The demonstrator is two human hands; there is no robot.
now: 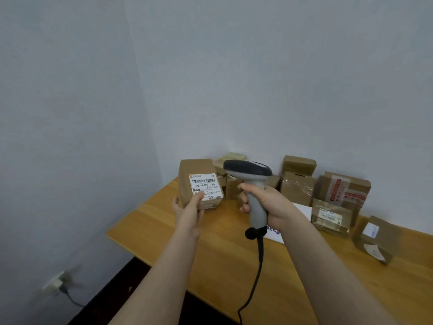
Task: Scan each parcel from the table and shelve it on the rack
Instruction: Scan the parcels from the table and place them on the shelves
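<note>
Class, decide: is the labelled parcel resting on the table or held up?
Held up: the left hand grips the labelled parcel clear of the wooden table.

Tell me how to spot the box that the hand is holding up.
Find the long light wooden table. At its far left end, the left hand holds up a small brown cardboard box. Only it is lifted, its white barcode label reading 507-P802 T70.

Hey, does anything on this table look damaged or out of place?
The parcel at the far right looks battered: creased cardboard, one flap seemingly open. The parcel with red tape has wrinkled tape. Nothing else stands out.
</note>
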